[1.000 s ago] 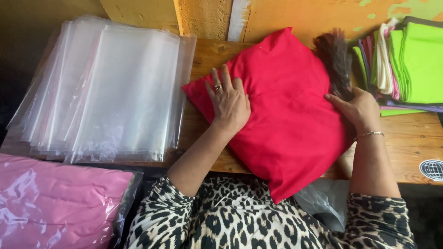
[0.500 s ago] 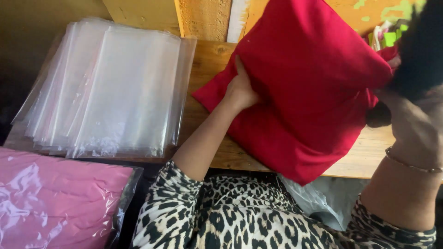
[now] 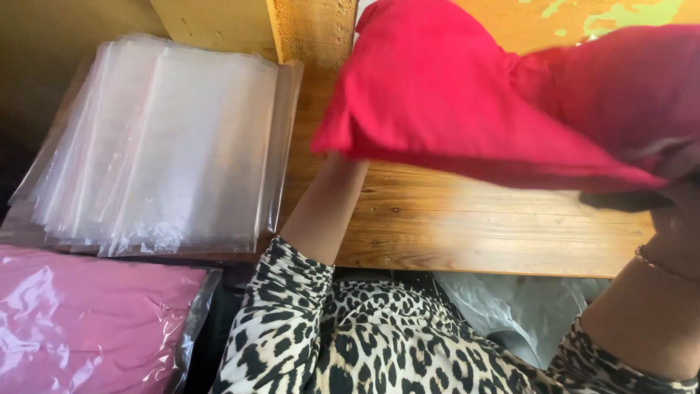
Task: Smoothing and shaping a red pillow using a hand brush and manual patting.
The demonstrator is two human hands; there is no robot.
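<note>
**Red cloth up off the surface, both hands hidden or half-hidden**

The folded red cloth (image 3: 467, 95) fills the upper right of the frame, held in the air above the wooden surface (image 3: 474, 226), its lower edge sagging in a long slant from centre to the right edge. Bare planks show beneath it.

The left forearm rises from the leopard-print sleeve (image 3: 284, 306) at lower centre and runs up under the cloth's left corner. The left hand itself is covered by the fabric, so I cannot tell whether it grips or just props the cloth from below.

At the far right edge, the right hand (image 3: 682, 211) shows only in part, pressed up against the underside of the red cloth beside something dark. A thin bracelet (image 3: 660, 264) sits on the wrist. Its fingers are out of sight, so how they are closed cannot be told, though the hand touches the cloth.

At the upper left lies a fanned stack of clear plastic bags (image 3: 160, 146), flat on the surface and well apart from the cloth. In the lower left corner sits a pink cloth in a clear bag (image 3: 87, 321), just below the stack. At lower right, between the surface's edge and the right arm, crumpled clear plastic (image 3: 510, 306) shows. A yellow-painted post (image 3: 310, 29) stands at top centre.
</note>
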